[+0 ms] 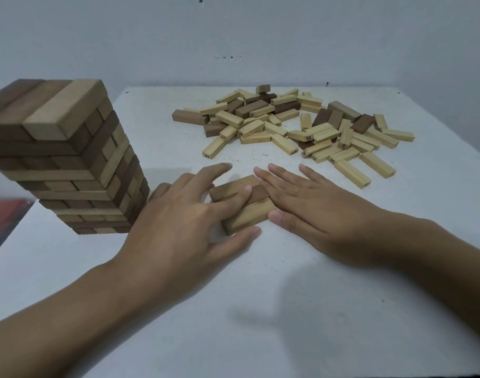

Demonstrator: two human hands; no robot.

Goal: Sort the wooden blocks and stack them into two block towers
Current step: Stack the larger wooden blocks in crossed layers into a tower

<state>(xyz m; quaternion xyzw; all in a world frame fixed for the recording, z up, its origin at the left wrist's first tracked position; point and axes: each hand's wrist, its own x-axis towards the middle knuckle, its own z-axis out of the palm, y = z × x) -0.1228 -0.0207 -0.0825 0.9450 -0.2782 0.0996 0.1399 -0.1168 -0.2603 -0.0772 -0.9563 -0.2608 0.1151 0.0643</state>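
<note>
Three blocks lie side by side in a row [249,214] on the table [260,309] in front of you, one light and two darker, in what looks like the first layer of a second tower. Your left hand [179,214] is spread over the row, fingers lying across the top and thumb against the near edge. Your right hand [315,211] lies flat with straight fingers, its thumb at the end of the light block. Neither hand grasps or lifts anything. If the two hands push unevenly, the row may skew and give a crooked base. The bigger risk is the one finished tower [69,159] just beside your left knuckles: a careless move of that hand or wrist could knock it over. One loose pile [288,124] waits at the back, with far more light blocks than dark. It is too tangled for an exact count.
</note>
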